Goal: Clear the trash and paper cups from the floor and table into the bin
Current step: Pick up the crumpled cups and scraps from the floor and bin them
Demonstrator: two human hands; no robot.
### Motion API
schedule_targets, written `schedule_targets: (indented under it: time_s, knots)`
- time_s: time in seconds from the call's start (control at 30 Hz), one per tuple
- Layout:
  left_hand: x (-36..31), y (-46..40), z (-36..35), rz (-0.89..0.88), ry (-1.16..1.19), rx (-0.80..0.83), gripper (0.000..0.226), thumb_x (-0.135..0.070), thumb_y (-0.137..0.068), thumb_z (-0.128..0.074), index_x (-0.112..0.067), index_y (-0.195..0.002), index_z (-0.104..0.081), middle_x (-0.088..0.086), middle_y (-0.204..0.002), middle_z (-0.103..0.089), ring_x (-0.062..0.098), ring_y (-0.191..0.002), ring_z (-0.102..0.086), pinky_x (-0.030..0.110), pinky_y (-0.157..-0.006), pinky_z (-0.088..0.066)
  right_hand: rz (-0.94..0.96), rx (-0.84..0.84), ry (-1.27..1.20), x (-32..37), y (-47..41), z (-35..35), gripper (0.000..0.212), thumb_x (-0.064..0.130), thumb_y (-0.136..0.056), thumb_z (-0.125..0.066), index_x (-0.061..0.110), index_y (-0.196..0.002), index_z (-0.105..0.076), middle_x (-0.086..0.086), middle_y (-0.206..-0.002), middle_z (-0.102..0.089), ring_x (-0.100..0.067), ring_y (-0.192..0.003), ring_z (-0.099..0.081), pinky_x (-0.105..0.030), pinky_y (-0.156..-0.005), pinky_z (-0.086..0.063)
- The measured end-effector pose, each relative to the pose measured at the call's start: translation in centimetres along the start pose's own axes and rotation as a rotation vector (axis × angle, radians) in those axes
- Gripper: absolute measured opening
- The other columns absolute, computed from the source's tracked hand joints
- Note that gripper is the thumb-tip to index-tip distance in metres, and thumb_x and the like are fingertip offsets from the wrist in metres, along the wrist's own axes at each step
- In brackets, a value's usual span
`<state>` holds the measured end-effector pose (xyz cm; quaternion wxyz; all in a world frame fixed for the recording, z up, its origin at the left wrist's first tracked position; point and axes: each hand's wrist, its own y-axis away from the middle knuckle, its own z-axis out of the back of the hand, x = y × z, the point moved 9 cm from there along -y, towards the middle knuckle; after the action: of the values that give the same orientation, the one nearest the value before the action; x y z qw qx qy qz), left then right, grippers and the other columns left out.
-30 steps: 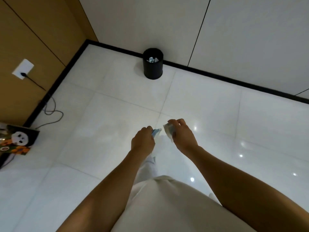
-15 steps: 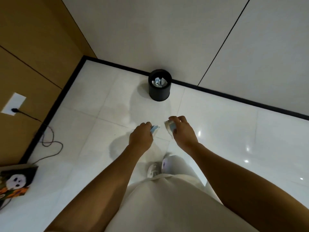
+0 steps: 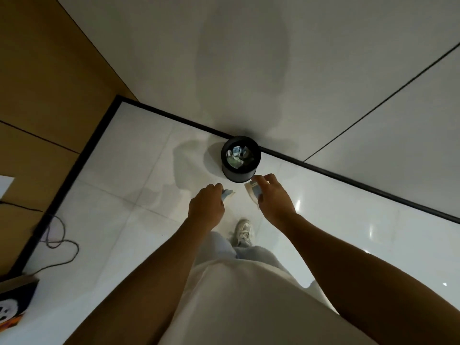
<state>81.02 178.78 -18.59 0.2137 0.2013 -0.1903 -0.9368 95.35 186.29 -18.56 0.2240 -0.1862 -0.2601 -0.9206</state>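
A small black round bin (image 3: 239, 175) stands on the white tiled floor against the wall, with crumpled trash (image 3: 237, 156) inside it. My left hand (image 3: 206, 207) is closed around a small blue-and-white scrap of trash (image 3: 228, 194), just short of the bin on its left side. My right hand (image 3: 272, 199) pinches a flattened white-and-blue paper piece (image 3: 252, 191) right in front of the bin's base. Both hands are held out at about the same height, slightly apart.
A black skirting strip (image 3: 348, 180) runs along the white wall behind the bin. A wooden wall (image 3: 37, 100) is at left, with a loose cable (image 3: 59, 242) on the floor below it. A dark printed bag (image 3: 12, 302) lies at lower left. My shoe (image 3: 244, 232) steps forward.
I have walked closer to the bin, which now sits just beyond my hands. Both hands still hold their scraps.
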Motion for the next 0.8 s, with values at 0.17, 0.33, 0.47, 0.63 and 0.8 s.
schedule_targets:
  time_s: [0.17, 0.33, 0.47, 0.63, 0.8]
  knots:
    - [1.0, -6.7, 0.9, 0.009, -0.019, 0.064, 0.022, -0.02, -0.094, -0.049, -0.013, -0.115, -0.05, 0.008, -0.11, -0.058, 0.026, -0.102, -0.059, 0.033, -0.077, -0.048, -0.006, 0.054, 0.012, -0.1, -7.7, 1.0, 0.056, 0.001, -0.089, -0.054, 0.021, -0.14, -0.041, -0.01, -0.134, -0.044, -0.031, -0.112, -0.054, -0.038, -0.088, -0.054]
    - [2.3, -12.9, 1.8, -0.002, -0.052, 0.136, 0.026, -0.022, -0.095, -0.051, -0.013, -0.12, -0.049, 0.009, -0.116, -0.057, 0.026, -0.107, -0.058, 0.034, -0.083, -0.052, -0.069, 0.039, 0.01, -0.1, -14.2, 2.3, 0.054, 0.002, -0.09, -0.053, 0.02, -0.14, -0.042, -0.011, -0.137, -0.042, -0.031, -0.115, -0.053, -0.037, -0.092, -0.052]
    - [3.4, -18.1, 2.0, -0.007, -0.034, 0.134, 0.027, -0.021, -0.095, -0.053, -0.012, -0.12, -0.049, 0.009, -0.117, -0.058, 0.027, -0.108, -0.059, 0.034, -0.083, -0.053, -0.107, 0.053, -0.002, -1.1, -19.7, 1.9, 0.057, 0.002, -0.092, -0.051, 0.021, -0.144, -0.038, -0.011, -0.137, -0.041, -0.031, -0.117, -0.051, -0.035, -0.092, -0.051]
    - [5.5, -24.2, -0.6, 0.028, 0.032, 0.115, 0.03, -0.023, -0.093, -0.057, -0.012, -0.12, -0.051, 0.009, -0.12, -0.06, 0.027, -0.11, -0.06, 0.032, -0.08, -0.054, -0.12, 0.1, 0.022, -4.5, -26.1, -2.1, 0.058, 0.002, -0.091, -0.052, 0.021, -0.143, -0.037, -0.012, -0.136, -0.041, -0.032, -0.117, -0.051, -0.036, -0.09, -0.051]
    - [7.4, -28.3, -5.8, 0.043, -0.005, 0.134, 0.03, -0.027, -0.095, -0.053, -0.013, -0.122, -0.05, 0.007, -0.122, -0.06, 0.023, -0.11, -0.061, 0.028, -0.08, -0.056, -0.169, 0.146, 0.004, -8.2, -32.0, -7.7, 0.063, 0.003, -0.09, -0.052, 0.024, -0.146, -0.032, -0.008, -0.141, -0.037, -0.031, -0.12, -0.05, -0.037, -0.089, -0.051]
